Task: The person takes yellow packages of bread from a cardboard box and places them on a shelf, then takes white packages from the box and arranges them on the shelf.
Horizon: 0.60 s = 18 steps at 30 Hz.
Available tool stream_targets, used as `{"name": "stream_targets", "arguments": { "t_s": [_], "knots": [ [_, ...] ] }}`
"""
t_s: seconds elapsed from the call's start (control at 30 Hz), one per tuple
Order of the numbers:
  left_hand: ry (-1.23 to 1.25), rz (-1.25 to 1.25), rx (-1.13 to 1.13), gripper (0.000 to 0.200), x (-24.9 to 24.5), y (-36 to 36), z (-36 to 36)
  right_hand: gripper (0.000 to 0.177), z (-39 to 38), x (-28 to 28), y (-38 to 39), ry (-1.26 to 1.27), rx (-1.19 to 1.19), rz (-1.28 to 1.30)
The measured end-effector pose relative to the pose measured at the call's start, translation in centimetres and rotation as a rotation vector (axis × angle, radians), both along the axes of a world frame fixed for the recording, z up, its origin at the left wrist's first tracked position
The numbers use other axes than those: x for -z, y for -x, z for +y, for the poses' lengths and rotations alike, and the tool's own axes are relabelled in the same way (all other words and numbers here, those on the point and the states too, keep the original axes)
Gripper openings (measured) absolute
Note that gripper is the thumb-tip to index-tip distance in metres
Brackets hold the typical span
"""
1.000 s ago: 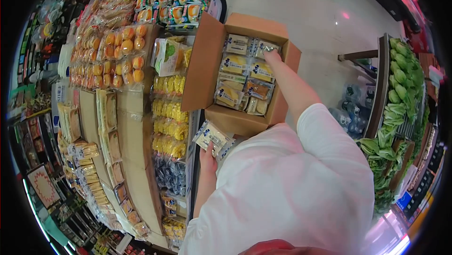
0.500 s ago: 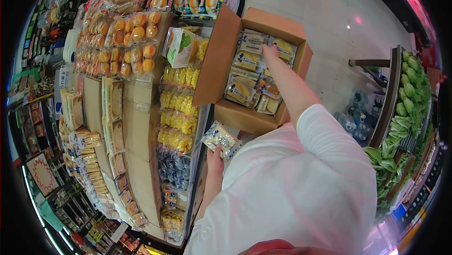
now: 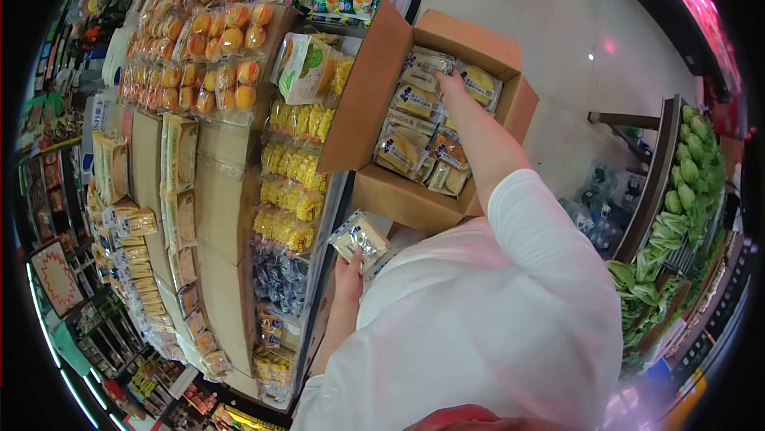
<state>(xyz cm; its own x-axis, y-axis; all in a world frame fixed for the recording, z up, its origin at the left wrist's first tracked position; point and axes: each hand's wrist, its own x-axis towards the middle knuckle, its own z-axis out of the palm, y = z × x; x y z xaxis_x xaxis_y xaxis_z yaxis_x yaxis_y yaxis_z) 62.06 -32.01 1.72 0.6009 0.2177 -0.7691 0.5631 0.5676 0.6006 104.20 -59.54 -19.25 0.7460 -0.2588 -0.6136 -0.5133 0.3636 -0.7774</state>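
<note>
An open cardboard box [image 3: 488, 37] holds several packaged cakes in clear and printed wrappers. My right hand [image 3: 451, 84] reaches into it, its fingers on a wrapped package [image 3: 430, 64] in the upper left part of the box. Lower down, beside the display's edge, my left hand [image 3: 348, 272] holds a clear-wrapped pale package [image 3: 361, 241] by its lower edge. Just left of the box, a white and green bag [image 3: 303, 68] lies on top of yellow packets [image 3: 299, 120] on the display.
The display stand [image 3: 227, 224] at left carries orange buns [image 3: 231, 39], long bread packs [image 3: 178, 156] and dark blue packets [image 3: 279, 280]. At right stands a shelf of leafy greens [image 3: 677, 200], with bottles [image 3: 598, 208] beneath it. Tiled floor [image 3: 542, 1] shows beyond the box.
The view has shifted slightly. The package under my right hand now looks tilted and shifted within the box. My left hand still holds its package.
</note>
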Motion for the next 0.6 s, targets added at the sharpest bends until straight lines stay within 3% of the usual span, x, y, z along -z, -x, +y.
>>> {"name": "stream_targets", "arguments": {
  "t_s": [0.1,0.3,0.37,0.5,0.6],
  "knots": [
    [0.002,-0.002,0.006,0.040,-0.1,-0.1,0.5,0.057,1.1,-0.4,0.1,-0.003,0.026,-0.020],
    [0.034,-0.049,0.064,0.041,-0.3,-1.7,1.6,0.053,0.9,-7.6,5.9,-0.030,0.082,0.002],
    [0.054,-0.069,0.086,0.042,0.0,-2.7,2.4,0.048,-0.2,-5.6,9.9,-0.187,0.031,-0.112],
    [0.120,-0.141,0.140,0.043,0.8,-5.1,2.9,0.042,-1.4,-13.1,20.0,-0.533,-0.068,0.014],
    [0.214,-0.168,0.231,0.043,0.5,-6.8,2.8,0.044,-1.8,-17.5,25.5,-0.636,-0.147,0.097]
  ]
}}
